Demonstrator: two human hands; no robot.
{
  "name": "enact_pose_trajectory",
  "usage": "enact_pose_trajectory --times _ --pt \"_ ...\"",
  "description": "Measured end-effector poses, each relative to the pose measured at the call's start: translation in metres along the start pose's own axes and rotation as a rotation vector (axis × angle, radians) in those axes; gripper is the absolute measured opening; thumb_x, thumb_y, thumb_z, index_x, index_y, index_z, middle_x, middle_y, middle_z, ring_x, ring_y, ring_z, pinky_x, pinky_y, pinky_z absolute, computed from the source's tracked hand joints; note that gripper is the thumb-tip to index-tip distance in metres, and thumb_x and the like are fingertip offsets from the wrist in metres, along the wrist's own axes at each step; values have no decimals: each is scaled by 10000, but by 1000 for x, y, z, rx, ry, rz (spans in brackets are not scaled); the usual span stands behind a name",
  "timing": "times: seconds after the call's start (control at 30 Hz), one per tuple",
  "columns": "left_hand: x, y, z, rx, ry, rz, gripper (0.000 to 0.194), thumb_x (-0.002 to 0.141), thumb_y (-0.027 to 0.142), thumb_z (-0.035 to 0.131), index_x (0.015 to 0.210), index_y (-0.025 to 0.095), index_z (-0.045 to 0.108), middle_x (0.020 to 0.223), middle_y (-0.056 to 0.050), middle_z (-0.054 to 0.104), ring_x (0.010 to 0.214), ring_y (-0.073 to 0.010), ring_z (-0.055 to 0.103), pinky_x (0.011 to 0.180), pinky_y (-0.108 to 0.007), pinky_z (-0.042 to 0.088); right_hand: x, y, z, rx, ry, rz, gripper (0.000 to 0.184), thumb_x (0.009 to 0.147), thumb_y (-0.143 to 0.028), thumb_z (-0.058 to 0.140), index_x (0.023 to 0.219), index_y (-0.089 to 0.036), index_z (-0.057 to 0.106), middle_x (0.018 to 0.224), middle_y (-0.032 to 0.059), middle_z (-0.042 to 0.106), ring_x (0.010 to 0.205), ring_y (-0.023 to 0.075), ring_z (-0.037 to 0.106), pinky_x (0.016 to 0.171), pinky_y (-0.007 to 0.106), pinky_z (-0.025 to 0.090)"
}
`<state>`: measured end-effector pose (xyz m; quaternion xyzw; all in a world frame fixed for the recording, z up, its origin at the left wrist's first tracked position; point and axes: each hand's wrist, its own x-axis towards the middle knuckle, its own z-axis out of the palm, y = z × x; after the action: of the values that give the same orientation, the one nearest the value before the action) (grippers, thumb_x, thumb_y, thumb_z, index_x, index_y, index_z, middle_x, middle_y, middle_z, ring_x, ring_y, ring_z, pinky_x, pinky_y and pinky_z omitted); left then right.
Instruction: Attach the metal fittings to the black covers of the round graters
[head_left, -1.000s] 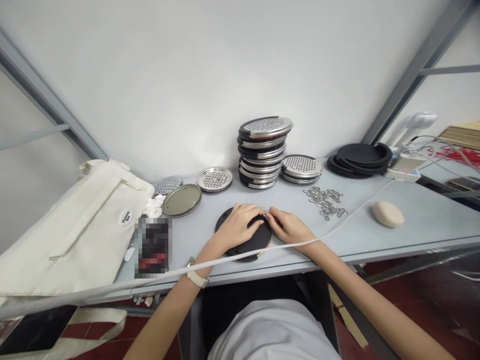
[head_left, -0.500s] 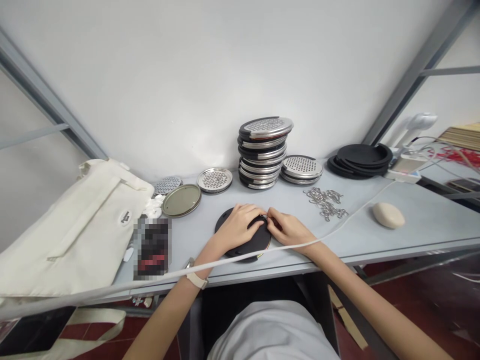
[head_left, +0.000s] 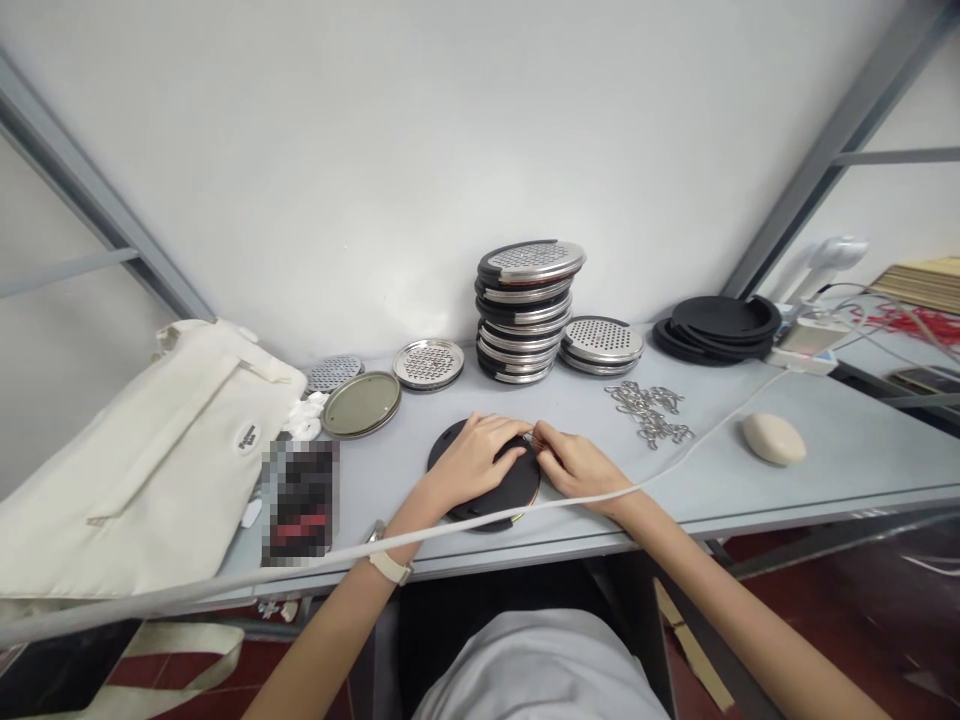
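A round black disc point(head_left: 496, 495) lies flat on the grey table point(head_left: 847, 450) close to its front edge. My left hand point(head_left: 471, 460) rests on top of the disc with fingers spread, pressing it down. My right hand point(head_left: 576, 465) is at the disc's right rim, its fingers pinched together on something small that I cannot make out. A pile of small metal clips point(head_left: 649, 412) lies to the right of my hands. Behind them stands a tall stack of perforated metal discs in black rims point(head_left: 525, 308).
A lower pile of perforated discs point(head_left: 603, 342), a black rubber disc pile point(head_left: 716, 328), loose metal discs point(head_left: 430, 362) and a plain lid point(head_left: 362, 403) line the wall. A cream bag point(head_left: 142, 450) lies left, a pale oval lump point(head_left: 775, 438) right, and a white cable point(head_left: 300, 560) crosses my arms.
My hands stay on the black disc, with only small finger movement at its right rim. The view has shifted slightly downward.
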<state>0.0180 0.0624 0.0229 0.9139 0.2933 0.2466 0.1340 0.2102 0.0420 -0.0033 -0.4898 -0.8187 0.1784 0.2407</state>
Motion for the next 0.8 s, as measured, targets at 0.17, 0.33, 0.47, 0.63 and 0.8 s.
enact_pose_trajectory --times 0.17,0.33,0.47,0.63,0.8 --pt "0 2 -2 24 -10 5 208 922 188 470 1123 205 521 1120 -28 611 1084 -173 531 967 -342 361 1 2 2 -1 -4 -5 59 875 -176 340 869 -219 380 720 9 546 607 161 526 607 257 379" --pt "0 3 -2 43 11 -14 247 916 214 475 1162 200 490 1150 -59 577 1115 -206 507 980 -373 373 1 4 4 47 11 -26 103 926 -221 296 947 -202 396 737 34 561 621 178 553 604 271 403" --pt "0 3 -1 25 21 -23 333 916 221 469 1247 219 436 1194 -67 559 1156 -218 489 989 -394 377 2 3 5 116 20 -37 233 942 -224 275 1153 -172 359 840 78 609 695 199 600 639 291 438" --pt "0 3 0 18 29 -28 356 914 209 470 1267 221 424 1207 -66 551 1173 -216 480 1003 -397 368 2 3 5 141 0 -36 292 943 -211 273 1220 -153 348 810 74 611 683 202 600 631 296 440" --pt "0 3 0 25 29 -34 341 911 214 476 1250 216 431 1198 -71 549 1167 -219 485 992 -404 378 1 2 3 173 -13 -27 328 945 -201 269 1265 -162 331 827 72 625 668 191 596 629 292 439"
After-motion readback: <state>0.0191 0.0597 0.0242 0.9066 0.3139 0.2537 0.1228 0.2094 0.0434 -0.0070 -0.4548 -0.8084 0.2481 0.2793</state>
